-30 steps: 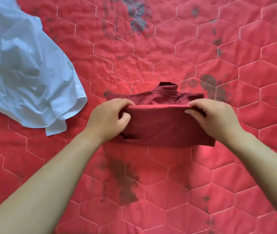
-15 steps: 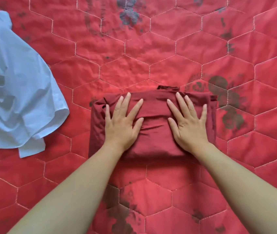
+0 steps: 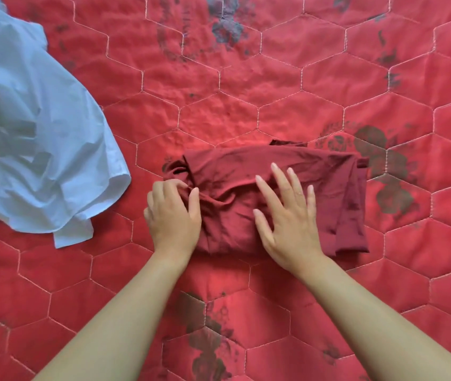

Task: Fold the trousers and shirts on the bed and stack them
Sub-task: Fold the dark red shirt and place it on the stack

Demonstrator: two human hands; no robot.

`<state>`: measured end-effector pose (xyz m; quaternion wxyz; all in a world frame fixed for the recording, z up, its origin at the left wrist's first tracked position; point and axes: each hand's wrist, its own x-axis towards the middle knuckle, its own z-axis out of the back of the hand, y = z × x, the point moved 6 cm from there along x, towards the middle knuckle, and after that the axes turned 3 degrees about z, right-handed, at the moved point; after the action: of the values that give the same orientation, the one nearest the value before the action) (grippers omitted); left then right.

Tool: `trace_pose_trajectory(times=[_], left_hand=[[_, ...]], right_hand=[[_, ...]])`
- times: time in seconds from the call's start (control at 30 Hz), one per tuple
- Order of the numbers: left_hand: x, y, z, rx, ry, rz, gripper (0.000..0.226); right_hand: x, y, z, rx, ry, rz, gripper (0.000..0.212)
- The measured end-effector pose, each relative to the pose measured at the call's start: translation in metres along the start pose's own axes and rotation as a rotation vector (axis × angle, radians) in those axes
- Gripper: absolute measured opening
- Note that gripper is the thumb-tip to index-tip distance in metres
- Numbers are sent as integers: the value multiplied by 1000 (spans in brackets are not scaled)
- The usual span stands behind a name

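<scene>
- While the right hand point(image 3: 287, 218) lies flat with fingers spread, pressing the dark red garment point(image 3: 246, 166), the left hand point(image 3: 173, 215) curls its fingers into the bunched cloth at the garment's left end, pinching it.
- That garment sits mid-bed as a folded rectangle; its left end is puckered, so I judge this fold nearly done, with tidying left.
- Further left, the pale blue shirt point(image 3: 31, 127) lies crumpled and unfolded, well apart; it remains to fold, and no stack is visible yet.
- No brand, label or writing can be read, only faded dark flower prints on the red quilt point(image 3: 301, 86).
</scene>
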<state>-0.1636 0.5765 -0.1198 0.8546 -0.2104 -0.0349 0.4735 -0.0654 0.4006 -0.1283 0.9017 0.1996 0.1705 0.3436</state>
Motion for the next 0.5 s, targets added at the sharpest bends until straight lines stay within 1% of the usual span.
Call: trace_pose_trajectory(times=[0.03,0.1,0.17,0.27,0.3,0.4,0.5], left_hand=[[-2,4,-4,-21,51,13,22],[-8,5,-13,-35,145,10,29],[-9,3,-20,-74,182,33,32],[-2,0,-22,-210,182,89,20],[1,-2,-20,-246,168,79,17],[4,-10,-12,-290,133,-60,14],[3,-6,-8,-347,127,-98,12]], right_hand=[[1,2,-2,14,6,-7,57],[6,4,-7,29,21,-7,56],[12,7,-10,49,32,-1,55],[25,6,-9,55,23,12,52],[30,4,-8,48,16,16,50],[47,-3,0,53,-58,-12,43],[66,-5,8,40,-119,-79,36]])
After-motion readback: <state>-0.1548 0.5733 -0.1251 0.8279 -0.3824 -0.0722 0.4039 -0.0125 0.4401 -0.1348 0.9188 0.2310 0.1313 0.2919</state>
